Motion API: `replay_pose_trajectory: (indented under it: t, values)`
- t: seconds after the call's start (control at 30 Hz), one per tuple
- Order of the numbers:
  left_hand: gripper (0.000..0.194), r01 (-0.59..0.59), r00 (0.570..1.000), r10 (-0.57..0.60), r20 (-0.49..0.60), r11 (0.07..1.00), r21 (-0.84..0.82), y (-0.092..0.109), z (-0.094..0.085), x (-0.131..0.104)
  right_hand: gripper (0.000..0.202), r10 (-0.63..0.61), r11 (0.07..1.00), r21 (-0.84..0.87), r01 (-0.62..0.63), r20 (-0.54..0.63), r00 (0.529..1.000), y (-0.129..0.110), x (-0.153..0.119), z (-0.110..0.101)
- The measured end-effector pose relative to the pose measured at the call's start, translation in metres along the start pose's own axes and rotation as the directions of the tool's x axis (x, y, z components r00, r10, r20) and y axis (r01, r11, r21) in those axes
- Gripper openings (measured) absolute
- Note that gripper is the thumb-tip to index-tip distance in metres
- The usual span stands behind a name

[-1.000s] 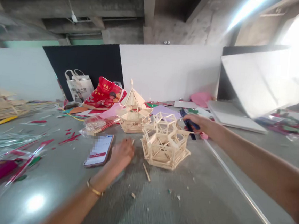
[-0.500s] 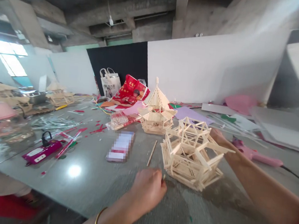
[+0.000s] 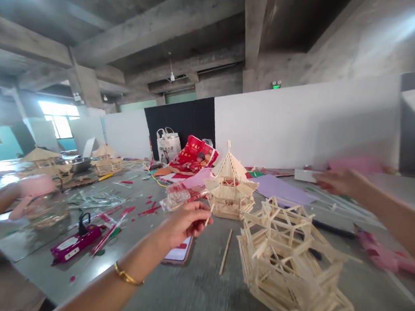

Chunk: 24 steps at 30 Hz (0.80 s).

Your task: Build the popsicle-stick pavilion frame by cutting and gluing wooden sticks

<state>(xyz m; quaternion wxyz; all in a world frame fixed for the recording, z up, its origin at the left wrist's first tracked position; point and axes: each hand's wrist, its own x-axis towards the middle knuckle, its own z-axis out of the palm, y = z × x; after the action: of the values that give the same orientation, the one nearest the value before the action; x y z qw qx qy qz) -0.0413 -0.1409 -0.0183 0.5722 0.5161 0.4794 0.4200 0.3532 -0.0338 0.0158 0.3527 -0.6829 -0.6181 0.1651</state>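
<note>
While pinching short stick near-upright in L hand — prob. for fine control — holding R hand out near white card, too blurred to tell grip. Have frame on table to R of L hand, prob. for easy reach w/ either.

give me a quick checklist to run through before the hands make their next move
1. Short stick secure in the left hand: ok, pinched at the fingertips.
2. Right hand free: cannot tell, it is blurred.
3. Loose stick uncovered: ok, it lies in plain view left of the open-frame model.
4. Open-frame model resting on the table: ok.
5. Phone clear in view: not ok, the left hand and wrist hide part of it.
6. Pink tool switched off: cannot tell.
</note>
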Motion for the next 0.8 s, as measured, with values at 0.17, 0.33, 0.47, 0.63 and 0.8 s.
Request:
replay_pose_trajectory:
  t: [0.17,0.33,0.47,0.63,0.8]
  values:
    - [0.025,-0.178,0.982,0.169,-0.085,0.978,-0.111,0.001,0.004,0.024,0.023,-0.021,0.975,0.221,-0.018,0.173,0.985,-0.052,-0.009,-0.007]
    - [0.017,-0.161,0.966,0.110,-0.233,0.964,-0.211,-0.014,0.000,0.034,0.025,-0.005,0.924,0.327,-0.197,0.528,0.849,-0.043,-0.009,0.036]
    - [0.002,-0.021,0.930,-0.113,-0.350,0.934,-0.356,-0.033,-0.001,0.050,0.024,-0.047,0.860,0.406,-0.308,0.666,0.745,-0.027,0.002,0.073]
    - [0.010,-0.089,0.871,-0.131,-0.474,0.906,-0.414,-0.047,0.008,0.085,0.014,-0.140,0.824,0.458,-0.335,0.736,0.662,-0.033,0.025,0.103]
    - [0.008,-0.181,0.866,-0.066,-0.496,0.882,-0.435,-0.052,0.016,0.109,0.010,-0.203,0.821,0.485,-0.303,0.743,0.638,-0.034,0.039,0.126]
